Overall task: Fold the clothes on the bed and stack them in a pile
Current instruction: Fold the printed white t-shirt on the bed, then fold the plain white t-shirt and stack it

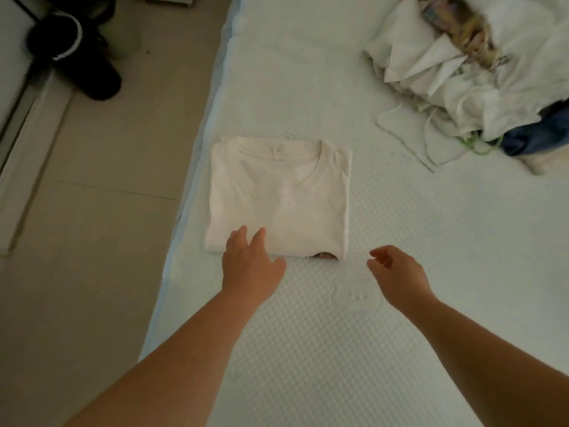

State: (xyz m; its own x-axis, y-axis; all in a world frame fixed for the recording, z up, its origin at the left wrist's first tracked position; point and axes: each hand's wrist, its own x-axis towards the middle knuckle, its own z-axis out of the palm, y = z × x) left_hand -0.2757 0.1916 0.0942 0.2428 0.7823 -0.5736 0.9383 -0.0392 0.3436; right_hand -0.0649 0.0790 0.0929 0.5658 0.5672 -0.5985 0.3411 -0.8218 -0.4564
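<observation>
1. Presently, a folded white T-shirt (280, 195) lies flat on the bed (385, 318), close to the bed's left edge and about midway along the visible length of that edge. Its collar, with a small label inside, faces the far end; a dark patch of print shows at its near hem.
2. The left hand (251, 266) rests palm down over the near-left corner of the T-shirt, fingers spread and extended onto the fabric. It grips nothing.
3. The right hand (397, 272) is held above the bare bed cover, just right of the T-shirt's near-right corner and clear of it. The fingers are loosely curled with thumb and forefinger apart; the hand is empty.
4. A heap of unfolded clothes (471, 87) occupies the far-right corner of the bed, well apart from the T-shirt. It is mostly white, with a patterned piece on top, a dark blue item at its near-right side, and white and green cords trailing toward the bed's middle.
5. On the floor (92, 241) beyond the bed's left edge, dark objects (77, 50) sit near the far-left corner of the view; their identity cannot be determined.
</observation>
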